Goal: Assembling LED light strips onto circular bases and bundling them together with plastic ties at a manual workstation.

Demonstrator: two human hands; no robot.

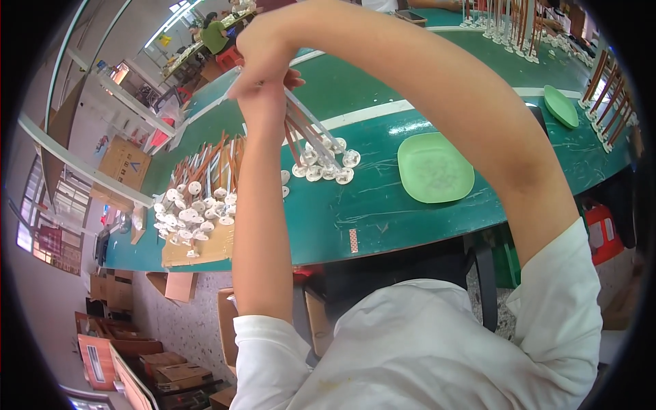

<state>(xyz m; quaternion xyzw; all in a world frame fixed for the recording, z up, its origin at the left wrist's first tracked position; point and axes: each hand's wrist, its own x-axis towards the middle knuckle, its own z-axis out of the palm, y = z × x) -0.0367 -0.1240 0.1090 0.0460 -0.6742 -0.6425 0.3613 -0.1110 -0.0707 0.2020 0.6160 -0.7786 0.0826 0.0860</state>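
Observation:
My left hand (270, 90) and my right hand (263, 51) meet at the top left, the right crossing over the left. Slanting down from my left hand is a bundle of thin brown and silver strips (305, 126) with white round discs (329, 164) at their lower ends. Those discs rest on the green table. My left fingers curl closed at the bundle's upper end. The right hand's fingers are mostly hidden, so I cannot tell their grip. Left of my left forearm, a pile of similar strips with white discs (195, 208) lies partly on cardboard.
A light green square tray (435, 167) lies right of the bundle, and a second green tray (561, 106) farther right. Upright strips on discs (607, 109) stand at the far right. A white-framed rack (89, 164) rises on the left. Other people (217, 35) sit in the background.

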